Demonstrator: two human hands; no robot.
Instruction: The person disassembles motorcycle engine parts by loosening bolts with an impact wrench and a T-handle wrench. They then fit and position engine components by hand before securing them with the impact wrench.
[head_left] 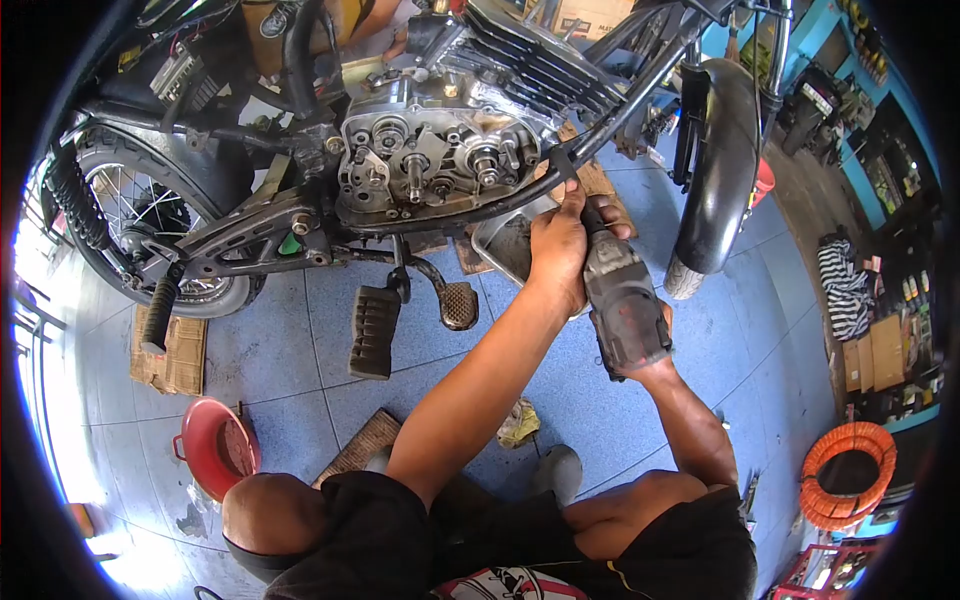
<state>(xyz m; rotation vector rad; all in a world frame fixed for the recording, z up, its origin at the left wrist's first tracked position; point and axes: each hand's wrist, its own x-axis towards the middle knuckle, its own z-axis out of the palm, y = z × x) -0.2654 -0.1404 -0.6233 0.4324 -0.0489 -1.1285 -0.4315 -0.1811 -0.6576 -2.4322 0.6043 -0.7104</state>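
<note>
A dark impact wrench (628, 310) points up toward the lower front frame tube (552, 178) of a motorcycle. My left hand (562, 245) is wrapped round its nose, with the thumb near the tube and fingertips showing on the far side. At the rear of the tool, my right hand (655, 365) grips the handle, mostly hidden by the tool body. The nose end and whatever it meets are covered by my left hand. Left of the tool, the opened engine (440, 165) shows its gears and shafts.
A metal drip tray (505, 245) lies under the engine. The footpeg (372, 335) and brake pedal (458, 305) jut out below. A red basin (215, 450) stands at lower left. The front wheel fender (722, 165) and an orange coil (848, 475) are at right.
</note>
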